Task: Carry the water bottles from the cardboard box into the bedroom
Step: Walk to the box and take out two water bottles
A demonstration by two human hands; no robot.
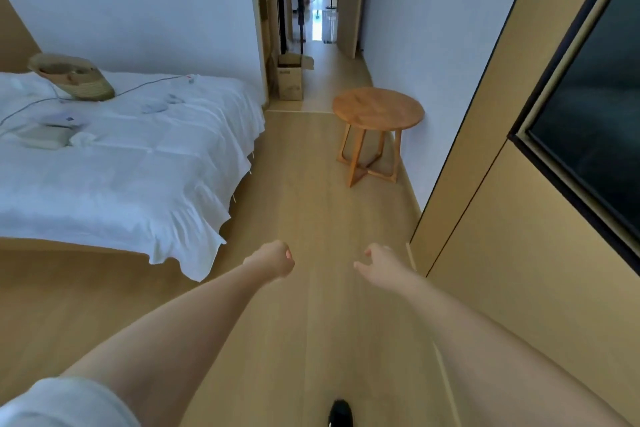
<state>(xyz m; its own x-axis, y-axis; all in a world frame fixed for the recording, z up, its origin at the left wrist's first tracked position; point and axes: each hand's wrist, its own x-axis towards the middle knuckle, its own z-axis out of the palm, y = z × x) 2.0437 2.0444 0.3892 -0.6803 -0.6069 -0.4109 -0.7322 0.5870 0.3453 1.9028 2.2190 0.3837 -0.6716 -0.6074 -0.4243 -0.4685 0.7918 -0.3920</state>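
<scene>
Hands empty | left grip (pixel 273 258) fisted on nothing, right grip (pixel 379 263) loosely curled, slack | cardboard box (pixel 292 78) far by doorway, bottles unseen | risk: clipping round table (pixel 378 110) beside path

bare forearms, white short sleeve (pixel 65 402), black shoe (pixel 340 413)

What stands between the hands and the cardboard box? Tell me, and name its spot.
Nothing visible blocks the way. Bare wooden floor runs from the left hand and right hand to the cardboard box by the doorway. The bed lies left of that path; the round table stands right, against the wall.
</scene>
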